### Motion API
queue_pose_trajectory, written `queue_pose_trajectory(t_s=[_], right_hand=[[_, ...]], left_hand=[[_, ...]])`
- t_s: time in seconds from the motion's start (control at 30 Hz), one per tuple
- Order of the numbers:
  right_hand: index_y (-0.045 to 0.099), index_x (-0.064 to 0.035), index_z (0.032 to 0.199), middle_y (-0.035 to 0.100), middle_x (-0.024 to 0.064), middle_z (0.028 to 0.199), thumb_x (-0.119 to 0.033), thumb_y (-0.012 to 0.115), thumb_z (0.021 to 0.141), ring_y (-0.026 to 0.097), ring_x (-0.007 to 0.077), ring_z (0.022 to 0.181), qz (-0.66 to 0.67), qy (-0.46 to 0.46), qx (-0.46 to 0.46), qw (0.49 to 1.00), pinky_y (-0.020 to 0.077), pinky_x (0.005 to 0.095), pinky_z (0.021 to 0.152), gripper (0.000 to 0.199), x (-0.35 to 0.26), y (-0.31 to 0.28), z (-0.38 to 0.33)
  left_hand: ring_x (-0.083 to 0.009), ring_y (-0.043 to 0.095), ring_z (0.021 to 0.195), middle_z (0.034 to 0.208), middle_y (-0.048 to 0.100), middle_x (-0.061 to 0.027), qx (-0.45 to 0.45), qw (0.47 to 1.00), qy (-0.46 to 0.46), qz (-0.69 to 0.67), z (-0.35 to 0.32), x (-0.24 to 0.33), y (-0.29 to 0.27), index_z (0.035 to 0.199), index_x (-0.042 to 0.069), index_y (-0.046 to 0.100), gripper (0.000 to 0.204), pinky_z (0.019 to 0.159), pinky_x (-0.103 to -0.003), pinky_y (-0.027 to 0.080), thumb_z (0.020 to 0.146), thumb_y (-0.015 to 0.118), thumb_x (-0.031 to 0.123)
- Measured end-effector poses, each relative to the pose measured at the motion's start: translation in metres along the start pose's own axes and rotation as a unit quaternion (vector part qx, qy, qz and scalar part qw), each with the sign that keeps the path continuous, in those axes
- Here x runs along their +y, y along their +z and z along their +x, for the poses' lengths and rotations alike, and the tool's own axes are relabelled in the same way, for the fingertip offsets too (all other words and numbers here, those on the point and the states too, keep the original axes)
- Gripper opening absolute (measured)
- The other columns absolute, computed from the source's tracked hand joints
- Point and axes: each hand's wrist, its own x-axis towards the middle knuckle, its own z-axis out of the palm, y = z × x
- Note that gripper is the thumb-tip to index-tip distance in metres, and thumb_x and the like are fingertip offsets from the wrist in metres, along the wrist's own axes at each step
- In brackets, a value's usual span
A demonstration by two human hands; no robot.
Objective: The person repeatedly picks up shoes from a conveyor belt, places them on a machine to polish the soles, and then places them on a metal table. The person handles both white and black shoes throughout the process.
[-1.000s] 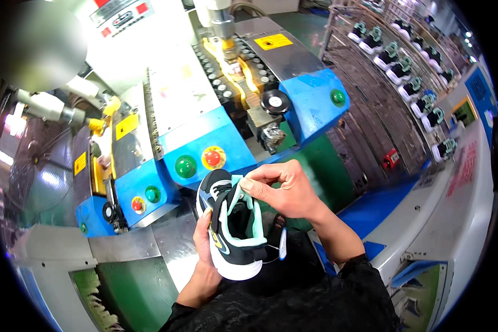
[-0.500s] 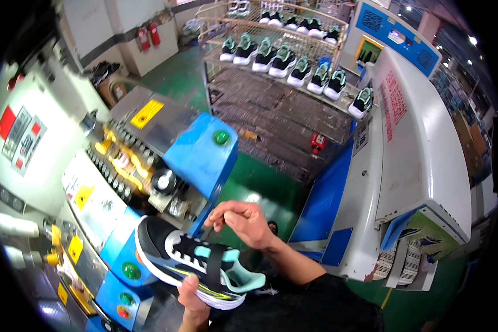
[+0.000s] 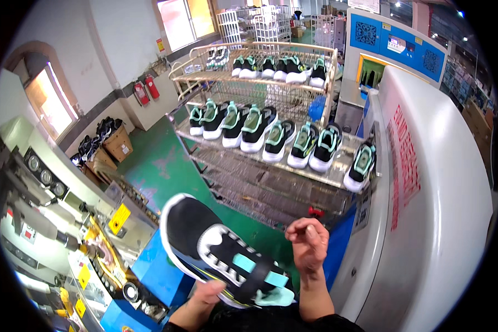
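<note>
My left hand (image 3: 206,294) grips a black, white and mint-green sneaker (image 3: 202,235) by its side near the sole. The shoe is tilted, toe pointing up and to the left, heel close to my body. White lacing panels and a black strap with mint patches show on its upper; most of the sole is turned away. My right hand (image 3: 309,249) is raised to the right of the shoe, apart from it. Its fingers are curled in toward the thumb, and nothing shows between them.
Ahead stands a wheeled metal rack (image 3: 232,163) with several similar sneakers (image 3: 257,130) on two levels. A large grey-white machine (image 3: 426,182) is close on my right. At the left is a blue and white machine (image 3: 157,271) with yellow parts. Cardboard boxes (image 3: 118,145) sit by the wall.
My view has turned up and come nearer the rack. The sneaker, still in my left hand, has moved away from the left machine. My right hand has shifted right, away from the shoe.
</note>
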Motion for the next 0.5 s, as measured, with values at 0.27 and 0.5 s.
queue_pose_trajectory(t_s=[0.27,0.5], right_hand=[[0.06,0.0042,0.101,0.063,0.0162,0.087,-0.013,0.057,0.096,0.055,0.0192,0.075,-0.056,-0.124,0.144,0.98,0.0467,0.0319,0.07,0.018,-0.046,-0.047,0.096],[0.062,0.0047,0.097,0.064,0.013,0.086,-0.013,0.06,0.096,0.058,0.0177,0.074,-0.198,-0.153,0.163,0.954,0.0474,0.0284,0.069,0.018,-0.037,-0.079,0.169]], left_hand=[[-0.0343,0.057,0.123,0.142,0.048,-0.0204,-0.229,0.933,0.157,-0.228,0.216,0.023,0.037,0.162,0.014,0.001,0.123,0.113,-0.054,0.042,0.077,0.081,0.052],[-0.0269,0.053,0.101,0.126,0.05,-0.0164,-0.139,0.938,0.153,-0.279,0.328,0.046,-0.022,0.162,0.014,0.013,0.112,0.097,-0.047,0.046,0.08,0.076,0.055]])
